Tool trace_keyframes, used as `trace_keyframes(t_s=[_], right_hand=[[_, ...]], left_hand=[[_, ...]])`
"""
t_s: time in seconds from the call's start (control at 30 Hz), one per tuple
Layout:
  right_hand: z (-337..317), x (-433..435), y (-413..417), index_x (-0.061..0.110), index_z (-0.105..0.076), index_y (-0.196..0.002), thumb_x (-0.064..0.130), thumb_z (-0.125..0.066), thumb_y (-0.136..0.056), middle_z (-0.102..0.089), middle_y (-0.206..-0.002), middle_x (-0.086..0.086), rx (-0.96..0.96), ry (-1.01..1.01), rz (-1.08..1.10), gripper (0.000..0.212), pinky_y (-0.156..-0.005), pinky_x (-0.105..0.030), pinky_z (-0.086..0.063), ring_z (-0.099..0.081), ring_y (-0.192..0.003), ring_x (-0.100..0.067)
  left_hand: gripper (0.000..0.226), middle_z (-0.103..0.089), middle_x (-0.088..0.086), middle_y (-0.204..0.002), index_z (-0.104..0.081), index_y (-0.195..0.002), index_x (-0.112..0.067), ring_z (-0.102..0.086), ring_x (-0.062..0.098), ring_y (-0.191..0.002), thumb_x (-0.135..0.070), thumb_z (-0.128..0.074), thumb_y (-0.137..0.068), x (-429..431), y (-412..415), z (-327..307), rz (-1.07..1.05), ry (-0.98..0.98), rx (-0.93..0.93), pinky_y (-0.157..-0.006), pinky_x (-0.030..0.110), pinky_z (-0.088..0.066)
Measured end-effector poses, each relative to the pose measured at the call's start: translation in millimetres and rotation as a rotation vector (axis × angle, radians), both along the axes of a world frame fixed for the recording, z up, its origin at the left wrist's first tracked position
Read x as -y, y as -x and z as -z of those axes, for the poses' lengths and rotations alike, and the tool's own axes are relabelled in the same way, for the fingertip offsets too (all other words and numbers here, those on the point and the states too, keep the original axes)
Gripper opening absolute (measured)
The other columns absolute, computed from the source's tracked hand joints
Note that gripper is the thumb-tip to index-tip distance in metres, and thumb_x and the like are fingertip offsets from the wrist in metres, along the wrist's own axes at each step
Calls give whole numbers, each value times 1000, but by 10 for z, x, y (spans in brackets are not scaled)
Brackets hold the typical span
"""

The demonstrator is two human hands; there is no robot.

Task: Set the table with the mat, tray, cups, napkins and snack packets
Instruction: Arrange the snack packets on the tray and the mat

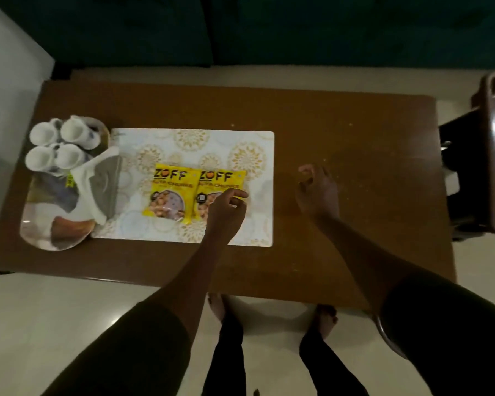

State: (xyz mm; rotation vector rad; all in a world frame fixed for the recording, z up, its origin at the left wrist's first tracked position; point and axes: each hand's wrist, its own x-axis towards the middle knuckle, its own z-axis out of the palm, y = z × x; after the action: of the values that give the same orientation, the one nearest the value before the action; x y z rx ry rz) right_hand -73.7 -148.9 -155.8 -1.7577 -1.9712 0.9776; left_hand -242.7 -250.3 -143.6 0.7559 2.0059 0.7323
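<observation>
Two yellow snack packets [195, 194] flat, side by side, in the middle of the mat [195, 141], easy to reach. Left hand [226, 210] resting on one packet, fingers loosely curled, probably straightening it. Right hand [316, 190] off the mat, half curled, empty. Tray [32, 227] with cups [59, 148] at the mat's left edge.

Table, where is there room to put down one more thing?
Bare wood on the table right of the mat, around the right hand. The mat's far strip beyond the snack packets is free. The tray with cups is crowded.

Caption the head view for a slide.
Left hand adjusts two yellow snack packets on the mat; cups wait on tray.
</observation>
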Motion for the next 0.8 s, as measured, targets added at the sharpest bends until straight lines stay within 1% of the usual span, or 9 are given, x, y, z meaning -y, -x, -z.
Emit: trace_keyframes(t_s=[0.1,0.17,0.2,0.3,0.37,0.43,0.53,0.67,0.8], right_hand=[[-22,131,527,12,-57,-120,3,-54,-87,-57,-125,-9,-15,1,-73,35,-76,-28,-47,-60,-101,-21],[-34,211,780,11,-57,-120,4,-56,-87,-57,-125,-8,-58,5,-114,34,-74,-26,-46,-62,-95,-21],[-35,247,907,10,-57,-119,4,-57,-87,-58,-125,-8,-73,9,-124,33,-74,-26,-46,-63,-95,-22],[-18,330,1224,11,-58,-117,5,-58,-86,-58,-124,-8,-59,18,-136,31,-75,-30,-49,-64,-97,-25],[6,373,1369,11,-57,-119,6,-58,-86,-56,-126,-9,-32,39,-126,33,-77,-30,-48,-62,-101,-27],[42,409,1507,11,-54,-123,9,-59,-85,-53,-129,-10,-5,93,-97,37,-78,-29,-45,-59,-108,-30],[98,439,1638,9,-45,-131,14,-63,-84,-45,-136,-15,72,220,-27,51,-94,-39,-43,-45,-124,-34],[159,476,1758,8,-33,-139,24,-71,-81,-38,-140,-17,153,304,66,72,-103,-47,-37,-37,-129,-39],[238,507,1798,10,-25,-144,25,-75,-78,-35,-142,-18,142,356,128,84,-106,-54,-37,-37,-131,-39]], left_hand=[[24,-70,0,-94,-67,-98,-23,-64,14,-72,-10,-51,-88,203,515,-5,-61,-7,-112,-50,21,-43],[23,-69,-1,-95,-67,-99,-21,-60,9,-66,-8,-49,-91,318,783,-21,-98,-24,-167,-48,16,-39],[23,-69,1,-97,-67,-100,-19,-62,12,-69,-7,-48,-92,378,921,-25,-132,-38,-205,-53,18,-43],[25,-70,9,-107,-66,-107,-15,-65,25,-94,-6,-50,-90,518,1296,10,-218,-63,-306,-75,27,-48],[28,-66,10,-112,-62,-114,-14,-62,28,-101,-8,-55,-89,583,1473,52,-234,-65,-295,-80,32,-48],[35,-58,11,-121,-57,-123,-15,-56,30,-110,-11,-59,-88,632,1619,96,-241,-51,-270,-82,33,-44],[56,-43,14,-139,-45,-137,-17,-43,32,-128,-18,-67,-85,636,1725,171,-210,-3,-183,-92,37,-39],[78,-32,18,-148,-29,-148,-18,-34,36,-136,-30,-71,-84,545,1849,277,-154,87,-96,-104,48,-38],[88,-40,22,-146,-23,-150,-17,-39,37,-135,-27,-77,-80,466,1887,355,-143,135,-16,-105,51,-40]])
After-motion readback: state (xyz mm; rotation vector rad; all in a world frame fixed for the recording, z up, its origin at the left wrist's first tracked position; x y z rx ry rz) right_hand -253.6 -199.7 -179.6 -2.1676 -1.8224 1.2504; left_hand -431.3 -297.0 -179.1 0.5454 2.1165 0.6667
